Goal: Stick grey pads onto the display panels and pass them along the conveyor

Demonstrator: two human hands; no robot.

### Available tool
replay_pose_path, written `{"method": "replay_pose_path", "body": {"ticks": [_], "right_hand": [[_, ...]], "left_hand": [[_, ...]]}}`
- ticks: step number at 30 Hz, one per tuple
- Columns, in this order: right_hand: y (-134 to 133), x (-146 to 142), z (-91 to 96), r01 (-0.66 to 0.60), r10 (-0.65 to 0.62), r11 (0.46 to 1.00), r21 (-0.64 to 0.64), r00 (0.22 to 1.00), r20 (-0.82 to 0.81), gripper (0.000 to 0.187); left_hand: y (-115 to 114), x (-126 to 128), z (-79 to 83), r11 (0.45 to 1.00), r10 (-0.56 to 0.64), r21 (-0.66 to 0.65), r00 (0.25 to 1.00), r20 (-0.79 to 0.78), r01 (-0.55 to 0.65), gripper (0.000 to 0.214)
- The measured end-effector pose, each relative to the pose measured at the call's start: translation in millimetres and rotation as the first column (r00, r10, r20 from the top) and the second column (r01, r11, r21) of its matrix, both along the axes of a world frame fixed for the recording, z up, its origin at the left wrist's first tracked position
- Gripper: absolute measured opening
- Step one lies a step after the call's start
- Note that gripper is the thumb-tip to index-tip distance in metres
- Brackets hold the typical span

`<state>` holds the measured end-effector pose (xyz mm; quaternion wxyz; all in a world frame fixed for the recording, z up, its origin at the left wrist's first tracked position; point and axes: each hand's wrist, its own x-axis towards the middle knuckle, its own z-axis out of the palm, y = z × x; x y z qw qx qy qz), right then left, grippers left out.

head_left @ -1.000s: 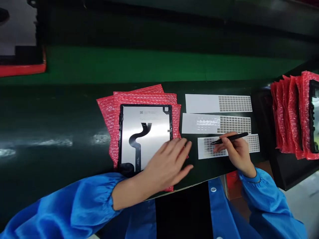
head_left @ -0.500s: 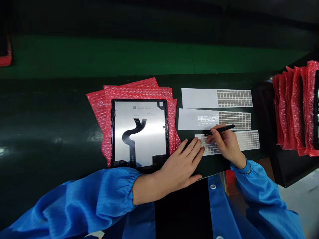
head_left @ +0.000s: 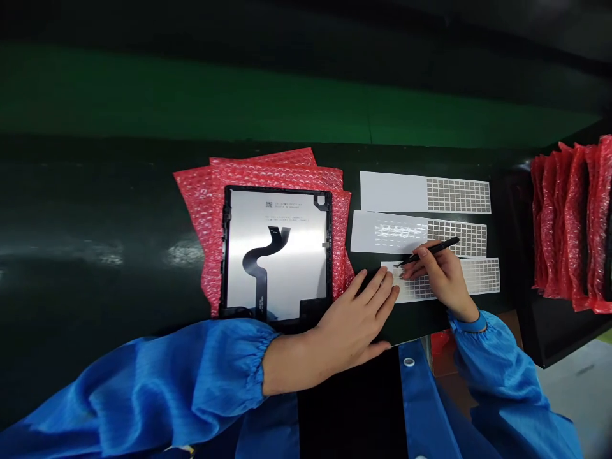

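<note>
My left hand (head_left: 356,315) lies flat with fingers outstretched, its fingertips on the left end of the lowest sticker sheet (head_left: 478,275), a strip of small silvery-grey rectangles. In my right hand (head_left: 442,274) is a slim black tool (head_left: 433,250), either a pen or tweezers; I cannot tell which. Its tip points down-left at the sheet's upper left part. To the left lies a display panel (head_left: 301,255) with a black frame, silver back and dark flex cable (head_left: 255,261). My left forearm crosses in front of its lower edge.
Red bubble-wrap bags (head_left: 196,197) are stacked under the panel. Two more sticker sheets, a top one (head_left: 392,191) and a middle one (head_left: 366,233), lie above the lowest. Several red-wrapped items (head_left: 568,223) stand in a black tray (head_left: 540,331) at the right. The table (head_left: 95,210) is dark green.
The whole view has shifted slightly, so the panel and sheets appear farther right. Both hands keep nearly the same pose on the lowest sheet, the black tool still held in the right.
</note>
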<state>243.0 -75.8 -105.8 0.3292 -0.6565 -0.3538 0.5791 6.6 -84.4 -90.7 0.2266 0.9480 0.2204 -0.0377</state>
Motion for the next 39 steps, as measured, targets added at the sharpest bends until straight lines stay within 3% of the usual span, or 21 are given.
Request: {"method": "replay_pose_path", "body": {"ticks": [4,9,13,17,22,27,33,39], "right_hand": [[3,2,3.0,0.097,-0.097,0.995,-0.003,0.994,-0.044,0.037],[21,-15,18.6,0.138,-0.137,0.989,0.044,0.99,-0.033,0.034],[51,-67,33.7,0.074,-0.067,0.991,0.107,0.995,-0.071,0.03],[80,-141,37.4,0.009,0.016,0.987,0.157,0.988,-0.154,0.031],[94,-207,16.0,-0.132,0.146,0.986,0.104,0.979,-0.144,0.033],[95,-220,-3.8,-0.186,0.188,0.982,0.044,0.981,-0.057,0.037],[96,-221,-1.0,-0.198,0.199,0.98,0.032,0.98,-0.021,0.035],[96,-222,-0.2,-0.197,0.197,0.979,0.05,0.98,0.001,0.029]], "left_hand": [[1,1,5.8,1.0,0.03,-0.007,0.998,0.048,-0.03,0.093],[16,-29,43.9,0.998,0.06,-0.025,0.984,0.165,-0.057,0.068],[41,-77,61.3,0.985,0.165,-0.049,0.984,-0.071,-0.168,0.069],[64,-112,50.5,0.979,0.189,-0.01,0.929,-0.318,-0.202,0.097],[75,-125,34.2,0.97,0.155,-0.134,0.939,-0.308,-0.205,0.109],[70,-124,31.2,0.962,0.172,-0.156,0.941,-0.292,-0.224,0.1],[70,-123,32.2,0.955,0.263,-0.077,0.935,-0.236,-0.288,0.078],[69,-124,28.9,0.943,0.231,-0.186,0.944,-0.234,-0.277,0.077]]}}
